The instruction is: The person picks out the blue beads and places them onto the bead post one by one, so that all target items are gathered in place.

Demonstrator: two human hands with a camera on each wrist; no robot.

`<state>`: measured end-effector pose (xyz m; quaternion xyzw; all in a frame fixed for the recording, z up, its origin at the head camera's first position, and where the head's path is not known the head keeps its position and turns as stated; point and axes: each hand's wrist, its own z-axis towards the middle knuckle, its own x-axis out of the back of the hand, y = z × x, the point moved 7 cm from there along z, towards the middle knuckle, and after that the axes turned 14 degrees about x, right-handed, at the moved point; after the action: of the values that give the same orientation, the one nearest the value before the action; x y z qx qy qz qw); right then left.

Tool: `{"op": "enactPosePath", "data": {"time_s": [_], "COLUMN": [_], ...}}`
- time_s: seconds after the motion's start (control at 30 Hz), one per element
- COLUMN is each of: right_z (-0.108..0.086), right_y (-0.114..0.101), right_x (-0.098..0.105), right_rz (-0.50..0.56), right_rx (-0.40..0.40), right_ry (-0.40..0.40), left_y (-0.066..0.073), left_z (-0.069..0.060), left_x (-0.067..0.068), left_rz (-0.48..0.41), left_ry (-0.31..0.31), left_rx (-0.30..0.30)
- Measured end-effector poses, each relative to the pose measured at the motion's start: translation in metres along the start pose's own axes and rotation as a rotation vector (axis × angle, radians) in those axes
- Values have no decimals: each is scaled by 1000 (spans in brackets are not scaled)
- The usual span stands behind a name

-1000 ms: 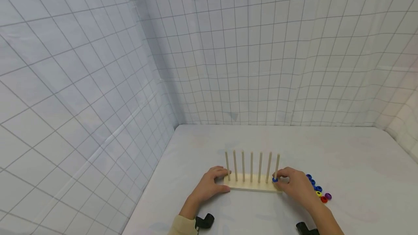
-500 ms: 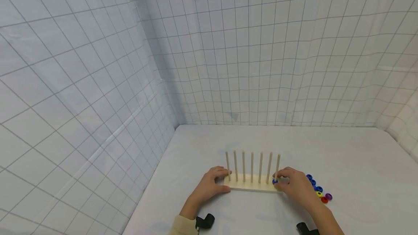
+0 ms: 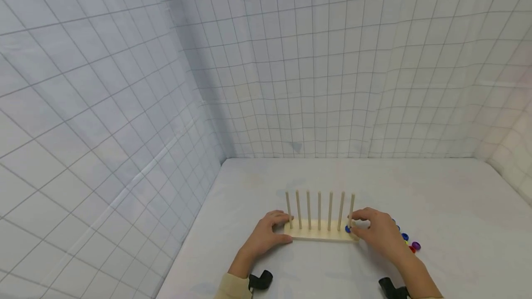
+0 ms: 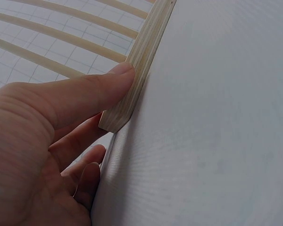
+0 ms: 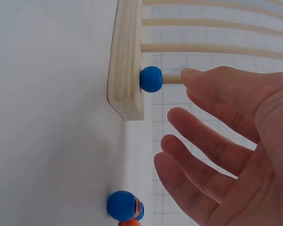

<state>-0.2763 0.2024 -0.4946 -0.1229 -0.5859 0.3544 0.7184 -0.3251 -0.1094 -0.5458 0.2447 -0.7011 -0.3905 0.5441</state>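
A pale wooden peg board (image 3: pixel 320 232) with a row of upright pegs stands on the table. My left hand (image 3: pixel 266 234) grips its left end; in the left wrist view the thumb (image 4: pixel 118 82) presses the front edge, fingers behind. A blue bead (image 5: pixel 151 79) sits at the foot of the rightmost peg (image 5: pixel 172 79), against the base. My right hand (image 3: pixel 378 234) is at that peg, its thumb and index finger about the peg just above the bead, apart from it. The other right fingers are loosely bent and hold nothing.
Right of the board, partly hidden by the right hand, lie loose beads: blue beads (image 3: pixel 405 236), a purple bead (image 3: pixel 416 246), a red bead (image 3: pixel 412 249) and a bit of yellow. White gridded cloth walls (image 3: pixel 316 82) enclose the white table (image 3: pixel 257 174).
My right thumb and index finger have come off the blue bead, which stays low on the rightmost peg. The left hand keeps its grip. The head view has shifted slightly.
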Motion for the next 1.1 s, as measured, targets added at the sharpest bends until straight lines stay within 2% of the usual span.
{"op": "enactPosePath", "data": {"time_s": [0.2, 0.57, 0.9, 1.1], "right_z": [-2, -11, -21, -23], "right_y": [-1, 13, 40, 54], "right_x": [13, 45, 60, 67], "right_rz": [-22, -115, -151, -175], "right_rx": [41, 33, -4, 5], "right_ry": [27, 41, -21, -43], "left_y": [1, 2, 3, 3], "left_z": [-1, -1, 1, 0], "left_x": [0, 0, 0, 0], "left_rz": [7, -5, -9, -12], "left_ry": [0, 5, 13, 23], "left_rx": [2, -2, -11, -10]}}
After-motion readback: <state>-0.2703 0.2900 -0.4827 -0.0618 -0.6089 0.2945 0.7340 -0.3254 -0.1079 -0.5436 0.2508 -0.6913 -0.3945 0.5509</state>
